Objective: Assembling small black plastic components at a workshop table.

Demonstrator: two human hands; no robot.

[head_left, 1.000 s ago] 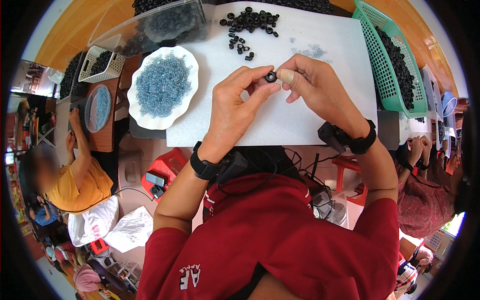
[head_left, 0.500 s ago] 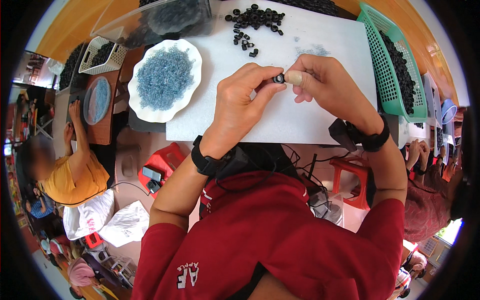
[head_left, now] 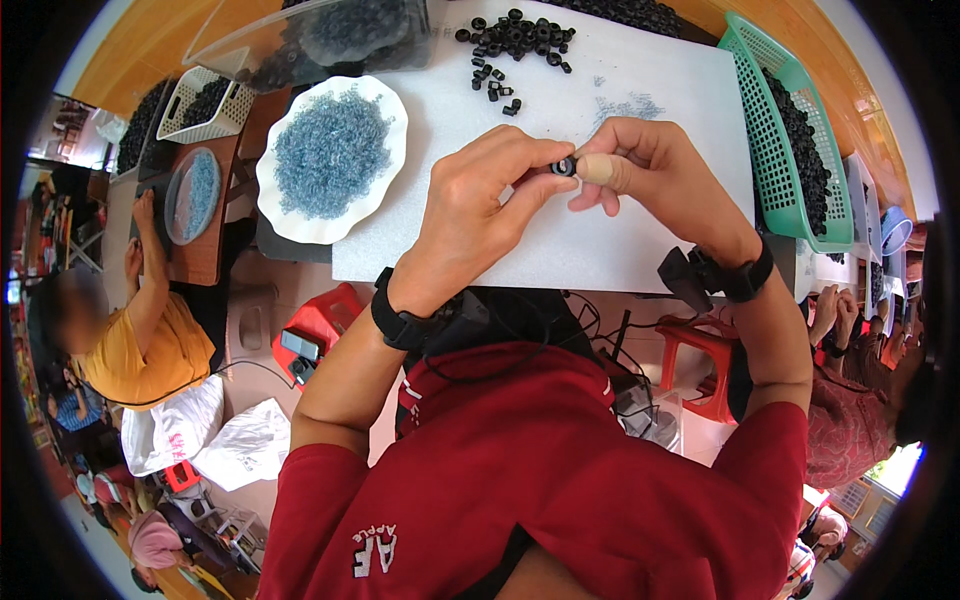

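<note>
My left hand [head_left: 470, 195] pinches a small black cylindrical part [head_left: 563, 166] between thumb and fingertips, its round end with a pale centre showing. Against the part's right side press the fingertips of my right hand [head_left: 665, 178], closed in a pinch. A tan cover wraps the right thumb; anything between those fingers is hidden. Both hands are over a white sheet [head_left: 440, 110] on the table. Beyond them lies a heap of similar black parts [head_left: 520, 38], with tiny bluish clear pieces [head_left: 630, 106] scattered nearby. More such pieces fill a white scalloped plate [head_left: 268, 200] to the left.
A green basket [head_left: 745, 120] of black parts stands at the right edge, a clear bin [head_left: 420, 45] at the far left. Red stools [head_left: 700, 365] and cables are below the table. Another person in yellow [head_left: 165, 350] sits at the left; someone else's hands show at far right.
Both hands have dipped slightly toward me with the black part held between them. The right thumb now lies a little lower and straighter against it.
</note>
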